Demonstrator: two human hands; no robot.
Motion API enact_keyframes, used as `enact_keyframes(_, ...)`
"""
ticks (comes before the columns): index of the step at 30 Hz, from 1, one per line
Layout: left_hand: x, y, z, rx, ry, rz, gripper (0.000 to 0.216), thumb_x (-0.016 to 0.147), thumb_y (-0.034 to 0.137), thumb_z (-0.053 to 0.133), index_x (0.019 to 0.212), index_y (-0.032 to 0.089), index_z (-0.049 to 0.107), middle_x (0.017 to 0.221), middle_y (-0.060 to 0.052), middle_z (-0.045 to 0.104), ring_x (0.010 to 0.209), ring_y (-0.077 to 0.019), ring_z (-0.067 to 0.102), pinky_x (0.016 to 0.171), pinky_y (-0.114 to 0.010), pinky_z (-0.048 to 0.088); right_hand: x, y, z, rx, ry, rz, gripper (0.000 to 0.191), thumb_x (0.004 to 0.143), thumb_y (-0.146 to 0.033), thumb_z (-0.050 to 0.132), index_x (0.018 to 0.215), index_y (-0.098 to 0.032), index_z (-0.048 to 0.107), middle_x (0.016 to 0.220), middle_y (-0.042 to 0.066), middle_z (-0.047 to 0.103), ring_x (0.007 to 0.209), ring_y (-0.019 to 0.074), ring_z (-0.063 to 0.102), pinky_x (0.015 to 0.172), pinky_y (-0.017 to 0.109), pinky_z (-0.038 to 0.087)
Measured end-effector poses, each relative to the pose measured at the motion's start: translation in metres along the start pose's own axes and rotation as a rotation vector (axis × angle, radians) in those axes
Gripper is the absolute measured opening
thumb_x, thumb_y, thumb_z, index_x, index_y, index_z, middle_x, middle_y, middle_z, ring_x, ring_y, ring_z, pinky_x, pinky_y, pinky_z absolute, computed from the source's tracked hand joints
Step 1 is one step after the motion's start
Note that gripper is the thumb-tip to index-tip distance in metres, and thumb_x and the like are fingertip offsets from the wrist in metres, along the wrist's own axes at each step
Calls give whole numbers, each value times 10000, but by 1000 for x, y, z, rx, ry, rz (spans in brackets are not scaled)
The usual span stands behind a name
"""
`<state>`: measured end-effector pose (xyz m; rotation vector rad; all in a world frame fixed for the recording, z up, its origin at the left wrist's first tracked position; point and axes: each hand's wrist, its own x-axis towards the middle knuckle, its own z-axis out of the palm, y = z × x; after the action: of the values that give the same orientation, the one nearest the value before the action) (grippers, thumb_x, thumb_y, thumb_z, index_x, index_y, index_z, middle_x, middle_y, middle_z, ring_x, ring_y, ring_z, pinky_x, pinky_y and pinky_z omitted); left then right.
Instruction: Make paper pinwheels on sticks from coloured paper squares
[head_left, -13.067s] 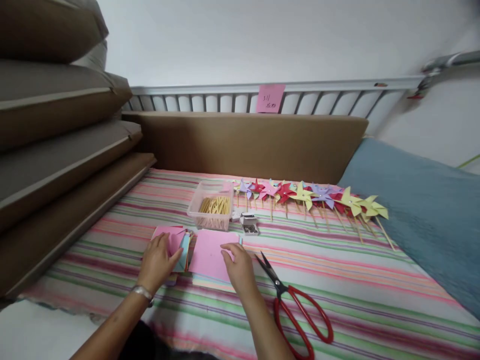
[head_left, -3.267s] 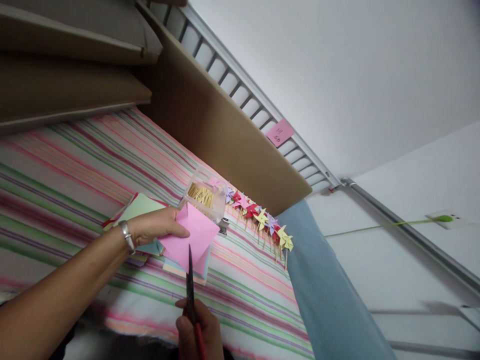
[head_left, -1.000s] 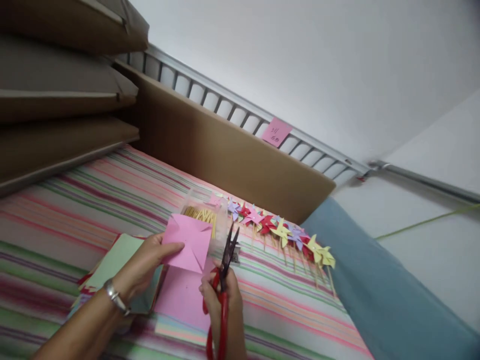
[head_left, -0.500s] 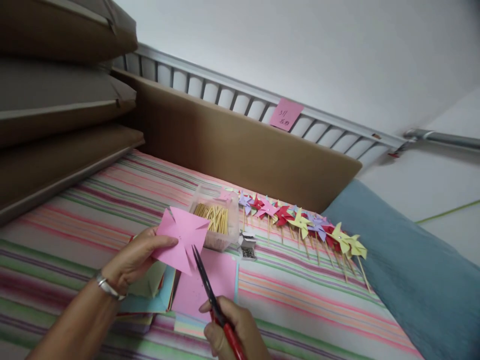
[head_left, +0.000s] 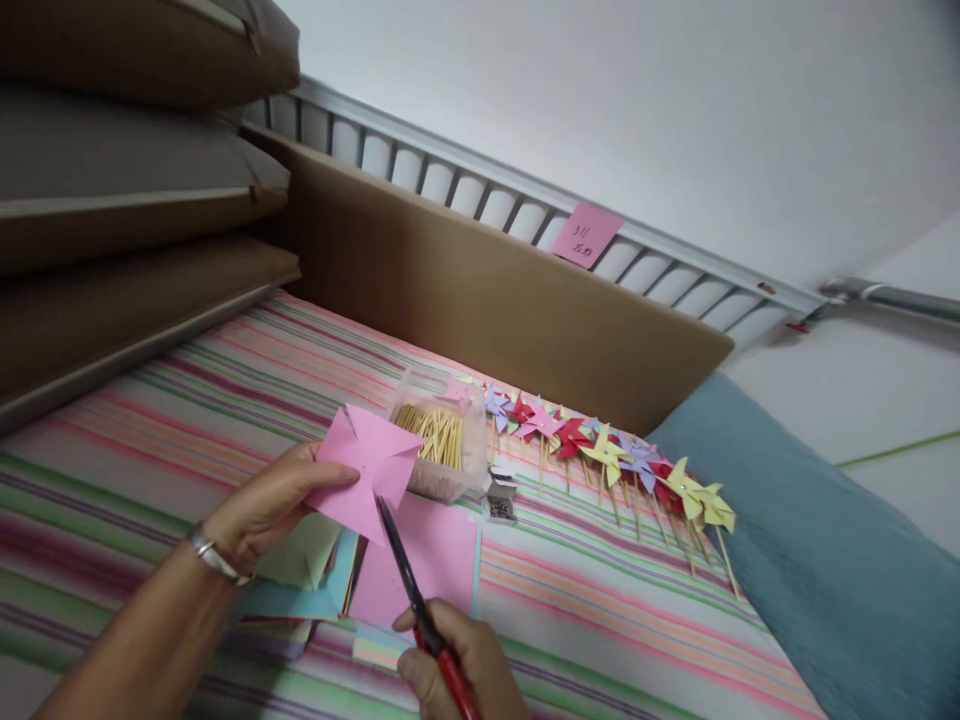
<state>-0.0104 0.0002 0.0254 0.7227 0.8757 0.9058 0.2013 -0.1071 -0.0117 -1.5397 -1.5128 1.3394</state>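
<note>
Between the thumb and fingers of my left hand is a pink paper square with slits running in from its corners. My right hand grips red-handled scissors, their dark blades pointing up and away. The blade tips meet the paper's lower edge area, near one slit; whether they are cutting cannot be made out. Below the square lies a pink sheet on a pile of coloured paper. More coloured paper sits under my left wrist.
A clear plastic box holds thin wooden sticks. Beside it stands a small open box of metal pins. Finished paper pinwheels lie in a row on the striped cloth. Brown stacked packages rise at left; a cardboard panel stands behind.
The scissors' tips have shifted slightly left and deeper against the pink square, their blades closer together. My left hand keeps its hold. The whole view has moved a little.
</note>
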Motion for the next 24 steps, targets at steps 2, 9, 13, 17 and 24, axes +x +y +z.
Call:
enact_keyframes(2,0,0,2,14,-11,-6,159,616,194,743,748,120,695,633,-56,726,521,-178,632,498,-251,465,1,0,-2,-17,-30,14,323,729,-409,610,928,-165,680,542,-63,349,463,76,297,446,205,232)
enact_keyframes(9,2,-2,4,33,-7,2,196,616,201,740,780,116,674,686,-75,739,592,-212,661,561,-285,483,1,0,0,-80,-8,13,319,729,-421,625,935,-181,675,559,-56,346,505,96,322,485,222,267)
enact_keyframes(13,3,-3,3,39,-14,9,182,629,199,727,781,116,670,674,-72,735,566,-201,652,542,-277,467,1,1,1,-63,-9,25,330,735,-419,611,947,-171,664,567,-53,350,501,97,331,476,218,278)
enact_keyframes(17,4,-4,1,36,-30,23,154,624,195,731,742,113,675,657,-58,727,575,-190,651,556,-265,468,2,-2,2,-76,7,15,311,727,-393,615,939,-172,670,562,-56,339,505,97,332,481,217,274)
enact_keyframes(24,2,-1,2,33,-22,9,161,602,195,741,726,113,680,645,-56,723,559,-194,649,542,-268,467,1,-7,3,-92,35,16,271,706,-370,640,891,-178,690,539,-59,335,508,95,293,483,225,236)
